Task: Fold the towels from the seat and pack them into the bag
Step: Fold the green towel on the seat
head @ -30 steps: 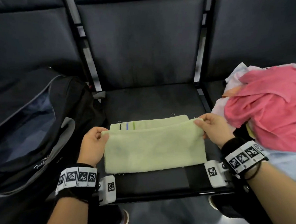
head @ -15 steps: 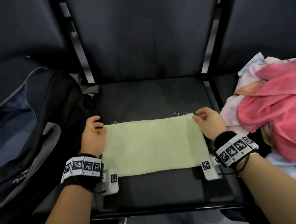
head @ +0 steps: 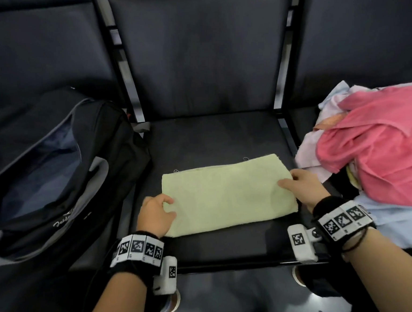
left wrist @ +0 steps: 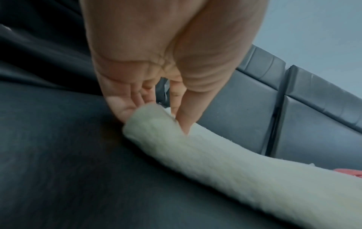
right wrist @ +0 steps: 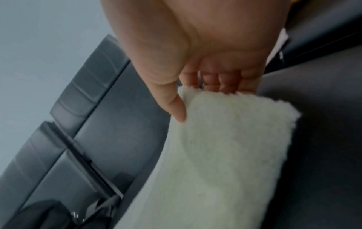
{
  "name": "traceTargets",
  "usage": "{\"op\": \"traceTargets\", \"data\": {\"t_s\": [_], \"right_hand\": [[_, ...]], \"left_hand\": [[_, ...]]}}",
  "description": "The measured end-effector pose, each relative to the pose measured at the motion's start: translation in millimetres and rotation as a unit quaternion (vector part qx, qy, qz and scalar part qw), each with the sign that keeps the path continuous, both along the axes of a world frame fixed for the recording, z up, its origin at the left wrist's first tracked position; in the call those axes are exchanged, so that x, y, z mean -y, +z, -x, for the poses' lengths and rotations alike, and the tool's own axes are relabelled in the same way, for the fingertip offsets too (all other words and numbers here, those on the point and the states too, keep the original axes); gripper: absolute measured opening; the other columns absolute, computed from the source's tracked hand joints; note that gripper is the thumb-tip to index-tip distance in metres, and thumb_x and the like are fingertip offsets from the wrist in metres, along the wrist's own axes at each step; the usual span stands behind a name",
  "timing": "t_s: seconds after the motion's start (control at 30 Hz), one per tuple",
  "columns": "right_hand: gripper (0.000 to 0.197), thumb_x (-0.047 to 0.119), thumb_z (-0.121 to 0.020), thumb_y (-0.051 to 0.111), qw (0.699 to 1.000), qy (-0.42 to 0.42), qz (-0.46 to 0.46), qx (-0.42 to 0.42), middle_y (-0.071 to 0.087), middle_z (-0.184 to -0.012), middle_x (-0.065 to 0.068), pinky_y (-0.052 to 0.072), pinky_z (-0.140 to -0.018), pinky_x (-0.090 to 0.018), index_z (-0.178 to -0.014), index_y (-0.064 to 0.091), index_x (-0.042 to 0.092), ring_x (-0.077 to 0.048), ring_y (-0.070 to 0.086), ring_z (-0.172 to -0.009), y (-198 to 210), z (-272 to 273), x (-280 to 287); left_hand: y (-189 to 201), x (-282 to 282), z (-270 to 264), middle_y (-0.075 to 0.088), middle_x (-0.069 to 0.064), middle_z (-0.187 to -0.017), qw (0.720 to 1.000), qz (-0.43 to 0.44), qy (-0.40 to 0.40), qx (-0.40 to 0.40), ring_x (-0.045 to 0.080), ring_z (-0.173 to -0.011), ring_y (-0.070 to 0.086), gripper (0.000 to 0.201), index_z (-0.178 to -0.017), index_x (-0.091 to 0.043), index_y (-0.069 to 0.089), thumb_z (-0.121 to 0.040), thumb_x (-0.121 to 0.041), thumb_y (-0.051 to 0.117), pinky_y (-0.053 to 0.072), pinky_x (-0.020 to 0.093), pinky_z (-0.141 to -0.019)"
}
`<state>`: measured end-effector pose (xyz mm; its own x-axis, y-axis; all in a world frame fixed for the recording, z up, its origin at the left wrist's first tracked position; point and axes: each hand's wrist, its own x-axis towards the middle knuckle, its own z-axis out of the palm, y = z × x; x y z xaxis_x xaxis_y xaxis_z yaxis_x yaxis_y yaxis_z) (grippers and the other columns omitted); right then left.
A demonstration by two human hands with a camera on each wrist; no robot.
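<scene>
Pale green towel [head: 227, 195] — soft, napped terry cloth with a matt, fuzzy pile. Seat [head: 213, 140] — dark padded upholstery, smooth with a faint leather-like sheen, divided by glossy metal frame bars [head: 284, 77]. Bag [head: 54, 166]: black woven fabric, matt; pink towel [head: 380, 148]: matt cloth.

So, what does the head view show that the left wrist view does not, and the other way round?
Only the head view shows the open bag on the left seat, the pink towel on the pile at right, and the right hand. Only the left wrist view shows the thumb on top of the towel's end and the fingers under it. Both show the green towel folded on the middle seat, pinched by the left hand.
</scene>
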<state>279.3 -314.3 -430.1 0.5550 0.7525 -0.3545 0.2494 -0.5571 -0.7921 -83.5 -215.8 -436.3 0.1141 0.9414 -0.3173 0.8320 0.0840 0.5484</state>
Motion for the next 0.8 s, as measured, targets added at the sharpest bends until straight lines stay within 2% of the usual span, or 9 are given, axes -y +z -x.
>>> {"op": "traceTargets", "data": {"t_s": [0.1, 0.2, 0.3, 0.37, 0.43, 0.5, 0.63, 0.73, 0.8], "right_hand": [[0.016, 0.006, -0.087, 0.067, 0.997, -0.036, 0.012, -0.064, 0.070, -0.098, -0.026, 0.050, -0.069, -0.037, -0.094, 0.066, -0.008, -0.029, 0.064, -0.079, 5, -17, 15], [0.009, 0.002, -0.088, 0.065, 0.985, -0.057, 0.034, -0.159, 0.071, -0.102, -0.024, 0.054, -0.064, -0.033, -0.096, 0.069, 0.000, -0.028, 0.068, -0.075, 9, -21, 27], [0.020, 0.000, -0.089, 0.061, 0.967, -0.058, 0.019, -0.247, 0.074, -0.101, -0.020, 0.057, -0.064, -0.034, -0.108, 0.068, 0.001, -0.028, 0.072, -0.077, 18, -14, 31], [0.029, -0.003, -0.089, 0.057, 0.960, -0.030, -0.016, -0.277, 0.075, -0.103, -0.016, 0.058, -0.068, -0.033, -0.116, 0.067, 0.004, -0.026, 0.074, -0.085, 31, -4, 27], [0.037, -0.006, -0.088, 0.055, 0.953, 0.004, -0.052, -0.298, 0.074, -0.106, -0.011, 0.057, -0.069, -0.031, -0.120, 0.066, 0.009, -0.022, 0.072, -0.089, 47, 15, 18], [0.041, -0.009, -0.086, 0.054, 0.947, 0.042, -0.072, -0.309, 0.072, -0.100, -0.008, 0.054, -0.061, -0.029, -0.118, 0.068, 0.014, -0.019, 0.070, -0.083, 58, 42, 7], [0.041, -0.006, -0.083, 0.060, 0.956, 0.096, -0.054, -0.271, 0.063, -0.075, -0.005, 0.053, -0.056, -0.031, -0.100, 0.074, 0.030, -0.017, 0.064, -0.067, 60, 106, -17], [0.044, -0.004, -0.086, 0.061, 0.953, 0.143, -0.036, -0.263, 0.057, -0.063, 0.003, 0.054, -0.055, -0.030, -0.119, 0.065, 0.023, -0.012, 0.060, -0.058, 50, 150, -31], [0.053, -0.004, -0.088, 0.061, 0.940, 0.183, -0.026, -0.287, 0.063, -0.073, -0.004, 0.061, -0.069, -0.038, -0.135, 0.052, 0.018, -0.020, 0.063, -0.070, 43, 170, -34]], "left_hand": [[-1, 16, -8, 0.054, 0.003, -0.096, 1.000, 0.007, -0.021, 0.008, 0.017, -0.087, 0.054, 0.027, -0.095, -0.032, 0.069, -0.078, -0.011, 0.073, 0.045, 0.028, -0.085], [-1, 22, -11, 0.056, 0.005, -0.101, 1.000, 0.014, -0.022, 0.007, 0.021, -0.096, 0.058, 0.026, -0.096, -0.034, 0.070, -0.081, -0.013, 0.071, 0.047, 0.030, -0.088], [3, 21, -11, 0.052, 0.004, -0.107, 1.000, -0.005, -0.010, 0.000, 0.024, -0.099, 0.059, 0.026, -0.102, -0.031, 0.071, -0.082, -0.015, 0.071, 0.051, 0.036, -0.092], [7, 18, -12, 0.053, 0.003, -0.105, 0.999, -0.041, 0.000, 0.012, 0.022, -0.096, 0.058, 0.027, -0.105, -0.030, 0.068, -0.082, -0.015, 0.071, 0.050, 0.035, -0.087], [9, 15, -17, 0.059, 0.001, -0.097, 0.996, -0.052, 0.005, 0.066, 0.016, -0.088, 0.059, 0.020, -0.100, -0.027, 0.068, -0.084, -0.014, 0.069, 0.046, 0.022, -0.076], [12, 14, -23, 0.066, 0.001, -0.090, 0.985, 0.000, 0.021, 0.169, 0.014, -0.080, 0.063, 0.012, -0.093, -0.023, 0.071, -0.087, -0.013, 0.067, 0.046, 0.014, -0.067], [16, 21, -31, 0.073, 0.011, -0.093, 0.935, 0.132, 0.077, 0.321, 0.018, -0.076, 0.068, 0.014, -0.092, -0.009, 0.073, -0.096, -0.013, 0.060, 0.058, 0.029, -0.059], [15, 22, -30, 0.074, 0.011, -0.091, 0.909, 0.181, 0.109, 0.359, 0.019, -0.074, 0.070, 0.017, -0.099, -0.009, 0.070, -0.100, -0.018, 0.055, 0.059, 0.030, -0.058], [13, 20, -27, 0.071, 0.008, -0.088, 0.901, 0.191, 0.126, 0.368, 0.016, -0.071, 0.067, 0.017, -0.101, -0.013, 0.067, -0.102, -0.022, 0.052, 0.055, 0.028, -0.056]]}}
